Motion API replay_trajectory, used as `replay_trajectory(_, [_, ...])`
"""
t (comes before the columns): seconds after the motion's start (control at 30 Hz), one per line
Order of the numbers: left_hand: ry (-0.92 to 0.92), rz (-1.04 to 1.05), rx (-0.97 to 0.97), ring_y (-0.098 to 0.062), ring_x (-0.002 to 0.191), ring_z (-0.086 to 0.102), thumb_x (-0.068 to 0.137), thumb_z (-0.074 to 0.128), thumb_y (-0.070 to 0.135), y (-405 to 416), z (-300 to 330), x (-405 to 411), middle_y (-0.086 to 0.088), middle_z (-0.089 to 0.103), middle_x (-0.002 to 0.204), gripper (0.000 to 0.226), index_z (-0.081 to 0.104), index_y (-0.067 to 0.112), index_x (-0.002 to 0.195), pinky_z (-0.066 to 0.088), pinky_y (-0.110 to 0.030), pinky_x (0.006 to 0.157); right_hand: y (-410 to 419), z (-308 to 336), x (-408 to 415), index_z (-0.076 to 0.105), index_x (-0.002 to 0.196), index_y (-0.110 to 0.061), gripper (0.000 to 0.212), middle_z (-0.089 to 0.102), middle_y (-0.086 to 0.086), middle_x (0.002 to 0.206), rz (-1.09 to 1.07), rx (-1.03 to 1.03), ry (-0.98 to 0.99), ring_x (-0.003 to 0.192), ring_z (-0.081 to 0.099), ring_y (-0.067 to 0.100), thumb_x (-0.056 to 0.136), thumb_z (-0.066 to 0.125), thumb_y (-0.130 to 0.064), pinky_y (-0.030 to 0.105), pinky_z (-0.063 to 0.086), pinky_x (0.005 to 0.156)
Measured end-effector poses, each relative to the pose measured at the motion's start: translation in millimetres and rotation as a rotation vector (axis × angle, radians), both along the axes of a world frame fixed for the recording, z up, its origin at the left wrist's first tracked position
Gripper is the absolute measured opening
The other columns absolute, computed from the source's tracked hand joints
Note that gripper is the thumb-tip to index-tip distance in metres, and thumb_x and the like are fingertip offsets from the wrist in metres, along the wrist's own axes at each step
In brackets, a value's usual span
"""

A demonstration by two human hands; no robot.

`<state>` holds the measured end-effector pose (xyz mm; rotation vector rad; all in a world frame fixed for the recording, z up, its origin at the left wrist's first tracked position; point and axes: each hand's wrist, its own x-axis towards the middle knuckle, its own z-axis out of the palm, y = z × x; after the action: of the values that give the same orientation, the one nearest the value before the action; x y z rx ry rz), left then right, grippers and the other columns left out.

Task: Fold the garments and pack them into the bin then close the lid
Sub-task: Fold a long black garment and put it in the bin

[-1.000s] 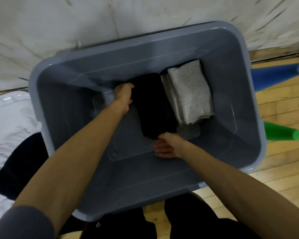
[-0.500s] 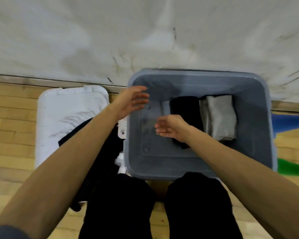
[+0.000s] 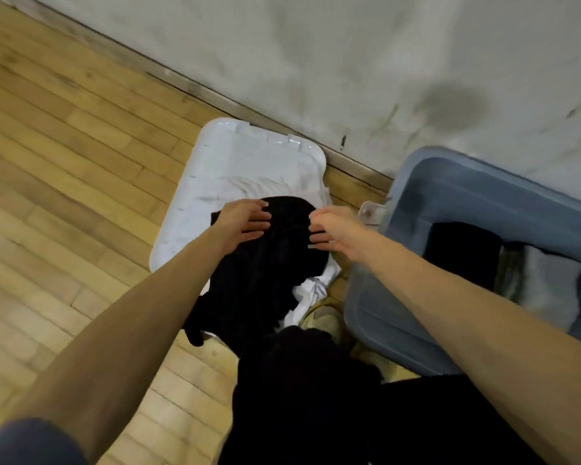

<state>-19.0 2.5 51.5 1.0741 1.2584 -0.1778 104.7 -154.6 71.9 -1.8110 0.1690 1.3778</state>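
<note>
Item: black garment [image 3: 262, 263] on white lid [image 3: 242, 162], beside grey bin [image 3: 450, 182].
I saw left hand [image 3: 240, 221] and right hand [image 3: 332, 229] over it, fingers spread, gripping nothing; no labels were legible.

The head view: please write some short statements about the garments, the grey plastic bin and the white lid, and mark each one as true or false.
1. A folded black garment and a folded light grey garment lie side by side inside the grey plastic bin. True.
2. The white plastic lid is closed on the bin. False: it lies on the wooden floor beside the open bin.
3. A loose black garment lies on the lid. True.
4. The left hand is inside the bin. False: it rests on the loose black garment.
5. The right hand carries the folded grey garment. False: it reaches at the loose black garment.
</note>
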Motion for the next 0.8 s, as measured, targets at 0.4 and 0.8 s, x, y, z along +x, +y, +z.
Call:
replay_trajectory(0.4, [0.123,-0.414,0.803,-0.017,0.096,0.058,0.088,0.053,0.008,16.2,-128.8,-30.1,-0.001,0.062,0.102,0.024,0.067,0.016,0.105,0.048,-0.026,0.088,44.5,-132.0,-11.1,0.048,0.133,-0.017,0.035,0.048,0.01,0.135,0.483,-0.199,-0.524,0.117,0.052,0.031,0.098,0.048,-0.021,0.041,0.045,0.092])
replay_trajectory(0.8, [0.376,-0.75,0.999,-0.026,0.11,0.052,0.092,0.058,0.034,54.4,-163.7,8.9,-0.006,0.06,0.11,0.03,0.067,0.019,0.116,0.03,-0.044,0.1,58.1,-174.5,18.0,0.051,0.094,-0.022,0.014,0.059,0.01,0.111,0.384,-0.343,-0.582,0.109,0.052,0.036,0.087,0.061,-0.03,0.048,0.047,0.092])
